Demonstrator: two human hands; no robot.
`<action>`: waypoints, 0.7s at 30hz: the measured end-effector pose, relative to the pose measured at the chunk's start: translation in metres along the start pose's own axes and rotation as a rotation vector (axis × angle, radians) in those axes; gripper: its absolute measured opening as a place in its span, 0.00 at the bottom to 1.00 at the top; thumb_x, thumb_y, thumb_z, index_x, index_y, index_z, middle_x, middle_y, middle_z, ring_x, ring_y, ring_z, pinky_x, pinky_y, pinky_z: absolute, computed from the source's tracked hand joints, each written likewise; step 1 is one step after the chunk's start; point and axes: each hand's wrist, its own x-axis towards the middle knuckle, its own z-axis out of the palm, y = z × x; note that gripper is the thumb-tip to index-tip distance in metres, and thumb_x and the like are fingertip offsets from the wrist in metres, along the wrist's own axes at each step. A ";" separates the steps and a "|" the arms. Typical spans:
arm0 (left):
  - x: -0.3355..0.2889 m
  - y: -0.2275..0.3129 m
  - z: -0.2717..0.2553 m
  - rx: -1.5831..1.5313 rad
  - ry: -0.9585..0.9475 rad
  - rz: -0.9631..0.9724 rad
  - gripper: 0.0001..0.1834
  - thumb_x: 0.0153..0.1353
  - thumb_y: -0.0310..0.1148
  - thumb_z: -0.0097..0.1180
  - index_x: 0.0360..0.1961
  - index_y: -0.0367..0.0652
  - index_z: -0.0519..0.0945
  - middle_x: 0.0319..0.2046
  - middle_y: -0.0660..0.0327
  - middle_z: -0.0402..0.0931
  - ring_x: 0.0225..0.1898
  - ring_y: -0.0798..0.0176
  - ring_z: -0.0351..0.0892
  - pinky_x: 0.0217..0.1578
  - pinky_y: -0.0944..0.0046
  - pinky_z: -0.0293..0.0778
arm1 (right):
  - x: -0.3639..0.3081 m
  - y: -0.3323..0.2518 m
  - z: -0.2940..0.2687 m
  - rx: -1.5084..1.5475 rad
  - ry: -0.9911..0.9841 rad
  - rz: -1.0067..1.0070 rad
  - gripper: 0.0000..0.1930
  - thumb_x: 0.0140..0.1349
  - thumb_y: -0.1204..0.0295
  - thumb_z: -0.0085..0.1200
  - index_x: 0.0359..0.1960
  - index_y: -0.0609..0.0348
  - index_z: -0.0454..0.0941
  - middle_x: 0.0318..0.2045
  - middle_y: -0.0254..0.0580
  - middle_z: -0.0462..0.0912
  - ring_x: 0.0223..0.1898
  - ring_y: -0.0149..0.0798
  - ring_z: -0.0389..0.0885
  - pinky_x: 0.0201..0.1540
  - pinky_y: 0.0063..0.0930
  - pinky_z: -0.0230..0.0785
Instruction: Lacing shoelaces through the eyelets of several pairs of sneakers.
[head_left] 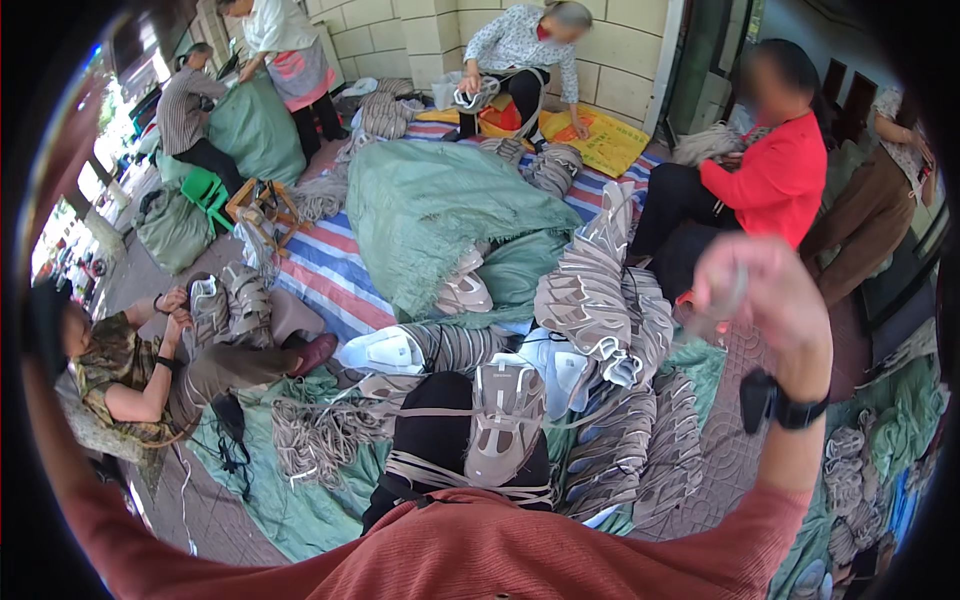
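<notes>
A beige-grey shoe upper [507, 418] lies on my dark-trousered lap, its toe towards me. A pale flat lace [430, 411] runs from its side out to the left, and more laces [420, 473] lie across my thighs. My right hand [752, 288] is raised high at the right, smeared by motion, with its fingers curled together. A greyish streak shows at the fingers, but I cannot make out what it is. My left arm [62, 455] stretches up along the left rim; its hand lies outside the picture. To the right of my lap are stacked shoe uppers [610, 450].
A big green sack [440, 215] with uppers spilling out lies ahead on a striped sheet [325, 290]. Bundled laces [325, 435] rest left of my lap. People sit close by, one in red [770, 190] and one in a patterned shirt [125, 370]. A green chair [205, 195] stands farther back.
</notes>
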 end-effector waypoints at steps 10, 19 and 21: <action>0.141 0.174 0.222 -0.845 -0.187 0.046 0.08 0.58 0.31 0.56 0.35 0.37 0.75 0.29 0.60 0.78 0.19 0.72 0.73 0.17 0.75 0.70 | 0.088 -0.140 -0.013 0.210 0.101 -0.495 0.13 0.62 0.70 0.49 0.44 0.66 0.73 0.32 0.38 0.81 0.13 0.17 0.56 0.18 0.12 0.53; 0.120 0.112 0.191 -0.853 -0.025 0.204 0.11 0.59 0.30 0.53 0.41 0.37 0.75 0.34 0.61 0.78 0.31 0.75 0.75 0.32 0.76 0.74 | 0.134 -0.191 0.056 -0.072 0.135 -0.565 0.14 0.62 0.65 0.50 0.40 0.64 0.77 0.27 0.40 0.82 0.15 0.23 0.69 0.21 0.15 0.66; 0.113 0.092 0.195 -0.923 0.001 0.192 0.12 0.58 0.30 0.54 0.42 0.37 0.74 0.34 0.60 0.78 0.31 0.75 0.75 0.31 0.76 0.73 | 0.150 -0.183 0.075 -0.183 0.184 -0.488 0.13 0.62 0.64 0.50 0.39 0.62 0.79 0.22 0.37 0.79 0.15 0.23 0.69 0.20 0.15 0.64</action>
